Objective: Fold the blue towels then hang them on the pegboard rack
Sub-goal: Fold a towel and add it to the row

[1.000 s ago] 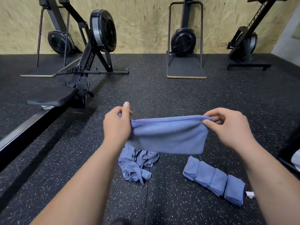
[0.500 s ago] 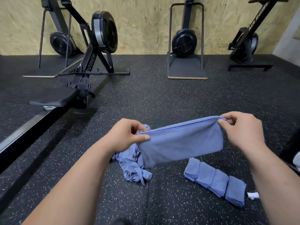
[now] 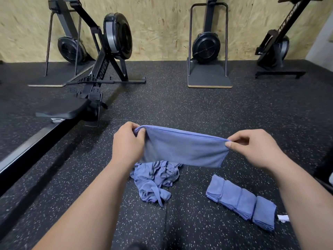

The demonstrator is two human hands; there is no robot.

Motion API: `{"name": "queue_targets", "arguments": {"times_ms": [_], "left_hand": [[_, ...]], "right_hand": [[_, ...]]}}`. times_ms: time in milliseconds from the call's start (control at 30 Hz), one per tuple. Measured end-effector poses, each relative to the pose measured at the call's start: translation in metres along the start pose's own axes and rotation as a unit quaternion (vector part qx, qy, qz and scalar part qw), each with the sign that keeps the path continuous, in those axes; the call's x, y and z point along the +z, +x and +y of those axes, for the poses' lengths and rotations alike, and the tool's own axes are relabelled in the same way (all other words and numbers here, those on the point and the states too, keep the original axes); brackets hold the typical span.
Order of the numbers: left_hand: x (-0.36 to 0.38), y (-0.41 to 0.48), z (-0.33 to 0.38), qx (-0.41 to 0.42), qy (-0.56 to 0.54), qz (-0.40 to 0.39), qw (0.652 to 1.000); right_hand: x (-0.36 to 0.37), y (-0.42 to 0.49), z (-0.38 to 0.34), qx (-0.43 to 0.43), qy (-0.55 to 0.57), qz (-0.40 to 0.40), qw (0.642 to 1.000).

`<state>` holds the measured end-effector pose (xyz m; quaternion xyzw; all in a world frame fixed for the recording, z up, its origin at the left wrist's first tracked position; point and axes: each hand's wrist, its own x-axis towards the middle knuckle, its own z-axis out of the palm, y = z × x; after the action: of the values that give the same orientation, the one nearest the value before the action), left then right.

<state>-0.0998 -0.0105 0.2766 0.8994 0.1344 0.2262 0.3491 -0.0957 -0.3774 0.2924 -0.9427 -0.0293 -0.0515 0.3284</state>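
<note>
I hold a blue towel (image 3: 183, 150) stretched out flat in the air above the floor. My left hand (image 3: 127, 143) pinches its upper left corner and my right hand (image 3: 254, 147) pinches its upper right corner. The towel hangs doubled over, its lower edge free. Under it on the floor lies a crumpled heap of blue towels (image 3: 155, 179). To the right, a row of folded blue towels (image 3: 241, 202) lies on the floor. No pegboard rack is in view.
The floor is black speckled rubber (image 3: 180, 105). A rowing machine (image 3: 100, 74) with its long rail stretches along the left. Two more fan machines (image 3: 207, 46) stand against the wooden back wall. A small white tag (image 3: 282, 218) lies beside the folded towels.
My left hand rose and my right hand dropped, so the towel's top edge now slopes down to the right. Both hands keep their grip on the corners.
</note>
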Motion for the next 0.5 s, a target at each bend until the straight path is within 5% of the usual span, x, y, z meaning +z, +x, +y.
{"name": "queue_targets", "arguments": {"times_ms": [100,300,500], "left_hand": [[-0.002,0.002,0.002,-0.043,-0.060,-0.024,0.997],[-0.007,-0.001,0.017,-0.045,-0.209,-0.008,0.977],[-0.011,-0.021,0.040,0.019,-0.155,0.091,0.984]], "right_hand": [[0.000,0.003,0.004,0.015,0.016,0.062,0.998],[0.009,0.006,-0.005,0.048,0.277,0.091,0.955],[0.020,-0.007,-0.033,0.001,0.182,0.247,0.952]]}}
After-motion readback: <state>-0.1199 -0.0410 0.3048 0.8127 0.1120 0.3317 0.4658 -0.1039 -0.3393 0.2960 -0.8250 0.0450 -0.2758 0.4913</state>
